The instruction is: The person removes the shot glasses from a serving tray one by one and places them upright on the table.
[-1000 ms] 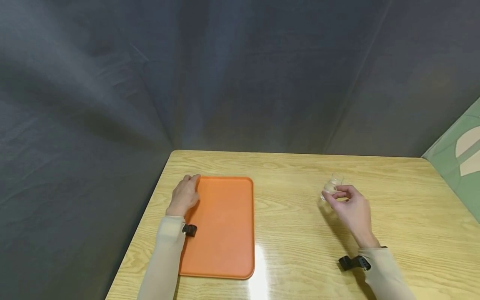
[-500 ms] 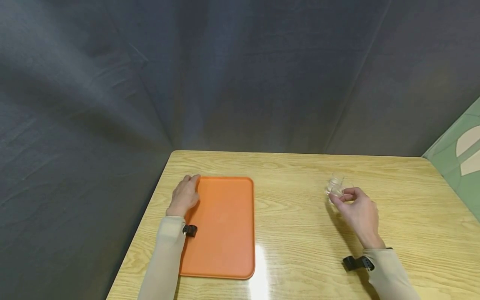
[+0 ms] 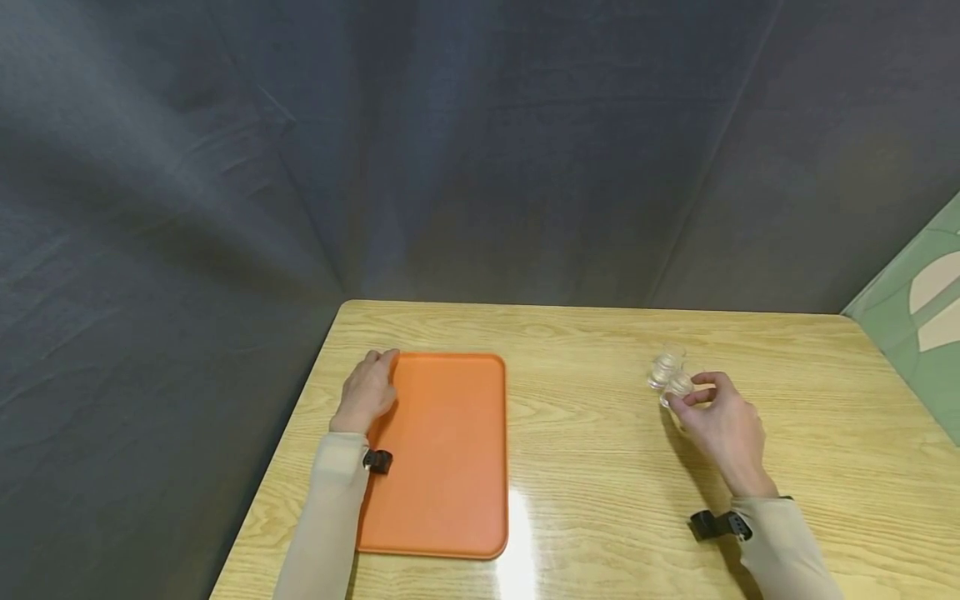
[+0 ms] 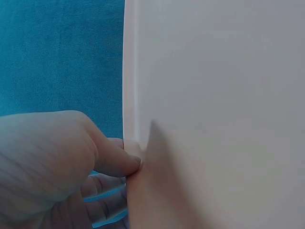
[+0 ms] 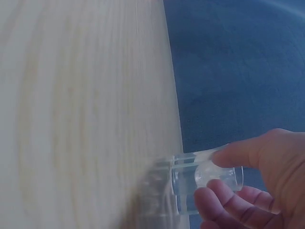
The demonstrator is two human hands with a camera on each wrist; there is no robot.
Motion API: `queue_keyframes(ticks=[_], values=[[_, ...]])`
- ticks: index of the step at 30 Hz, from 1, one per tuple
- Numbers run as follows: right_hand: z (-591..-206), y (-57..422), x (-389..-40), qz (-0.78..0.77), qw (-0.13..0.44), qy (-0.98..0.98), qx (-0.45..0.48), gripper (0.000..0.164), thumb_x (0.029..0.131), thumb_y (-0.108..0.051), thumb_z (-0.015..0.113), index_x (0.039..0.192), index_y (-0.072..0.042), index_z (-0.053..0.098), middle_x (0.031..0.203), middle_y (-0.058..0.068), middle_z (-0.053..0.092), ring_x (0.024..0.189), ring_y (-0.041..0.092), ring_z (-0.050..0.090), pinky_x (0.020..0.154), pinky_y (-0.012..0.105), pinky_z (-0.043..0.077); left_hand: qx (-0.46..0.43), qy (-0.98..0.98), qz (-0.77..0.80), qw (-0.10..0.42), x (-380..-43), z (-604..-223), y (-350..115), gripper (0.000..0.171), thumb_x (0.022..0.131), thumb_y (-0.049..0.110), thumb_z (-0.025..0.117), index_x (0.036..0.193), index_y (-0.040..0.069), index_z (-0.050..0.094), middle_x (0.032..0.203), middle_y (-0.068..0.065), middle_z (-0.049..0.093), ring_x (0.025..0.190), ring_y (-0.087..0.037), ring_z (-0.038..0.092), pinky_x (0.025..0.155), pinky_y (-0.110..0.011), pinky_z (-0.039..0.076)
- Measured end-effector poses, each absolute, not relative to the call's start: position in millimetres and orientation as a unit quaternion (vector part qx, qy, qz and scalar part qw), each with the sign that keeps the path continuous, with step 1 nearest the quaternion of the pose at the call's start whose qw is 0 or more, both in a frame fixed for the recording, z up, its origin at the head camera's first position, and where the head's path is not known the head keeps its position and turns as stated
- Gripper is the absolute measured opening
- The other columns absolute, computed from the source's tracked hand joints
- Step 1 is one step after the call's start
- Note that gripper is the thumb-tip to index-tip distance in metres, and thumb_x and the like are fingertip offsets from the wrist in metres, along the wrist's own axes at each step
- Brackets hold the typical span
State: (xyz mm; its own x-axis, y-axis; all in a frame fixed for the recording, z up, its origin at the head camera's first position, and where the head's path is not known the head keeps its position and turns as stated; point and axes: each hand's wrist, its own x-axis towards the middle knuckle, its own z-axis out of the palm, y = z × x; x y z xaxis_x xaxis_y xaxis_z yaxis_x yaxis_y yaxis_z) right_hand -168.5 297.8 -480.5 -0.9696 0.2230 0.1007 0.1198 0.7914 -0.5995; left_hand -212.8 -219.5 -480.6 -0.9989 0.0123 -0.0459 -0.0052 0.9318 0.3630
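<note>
My left hand grips the left rim of an orange tray near its far corner. In the left wrist view, the thumb lies over the rim while the fingers sit outside and below it. To the right, my right hand pinches a small clear glass between thumb and fingers. Just behind and left of that stands a second clear glass, close against the first. The right wrist view shows the held glass at the fingertips, its outline blending with the other.
Both hands work over a wood-grain table. A dark cloth hangs behind the far edge and along the left side. A green patterned surface shows at the far right. Black wrist cameras sit on both forearms.
My right hand has shifted a little to the right and toward me with its glass. The second glass now shows more plainly beside it. The left hand and tray stay put.
</note>
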Motion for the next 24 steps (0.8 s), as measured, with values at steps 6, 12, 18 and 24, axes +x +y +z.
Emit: queue_keyframes(ticks=[6,12,18,24], values=[[-480,299,-168,0.31,0.081,-0.943,-0.09,0.059,0.096,-0.046,0.074,0.134,-0.003,0.06,0.107,0.016,0.08,0.067,0.01,0.065,0.057,0.03,0.043,0.001,0.982,0.185,0.026,-213,-480,-219,0.057,0.102,-0.001,0.056,0.159,0.007,0.049,0.142,-0.027,0.057,0.112,-0.041,0.065,0.091,-0.055,0.058],[-478,300,-167,0.309,0.079,-0.944,-0.088,0.06,0.097,-0.048,0.073,0.134,-0.003,0.061,0.109,0.017,0.08,0.067,0.008,0.065,0.057,0.03,0.043,0.003,0.983,0.183,0.026,-212,-479,-219,0.058,0.101,-0.001,0.057,0.158,0.007,0.049,0.141,-0.027,0.057,0.113,-0.041,0.065,0.091,-0.055,0.057],[-473,302,-167,0.302,0.098,-0.946,-0.065,0.057,0.098,-0.049,0.072,0.131,-0.002,0.065,0.106,0.018,0.08,0.062,0.007,0.064,0.053,0.029,0.042,0.0,0.983,0.18,0.031,-212,-478,-219,0.058,0.102,0.0,0.056,0.159,0.007,0.048,0.141,-0.027,0.058,0.112,-0.041,0.065,0.093,-0.055,0.057],[-463,303,-165,0.293,0.135,-0.945,-0.057,0.05,0.098,-0.047,0.07,0.123,-0.004,0.071,0.101,0.016,0.081,0.068,0.004,0.067,0.054,0.025,0.043,-0.004,0.983,0.172,0.059,-207,-465,-214,0.054,0.107,0.007,0.052,0.16,0.005,0.045,0.146,-0.03,0.055,0.125,-0.047,0.06,0.102,-0.06,0.053]])
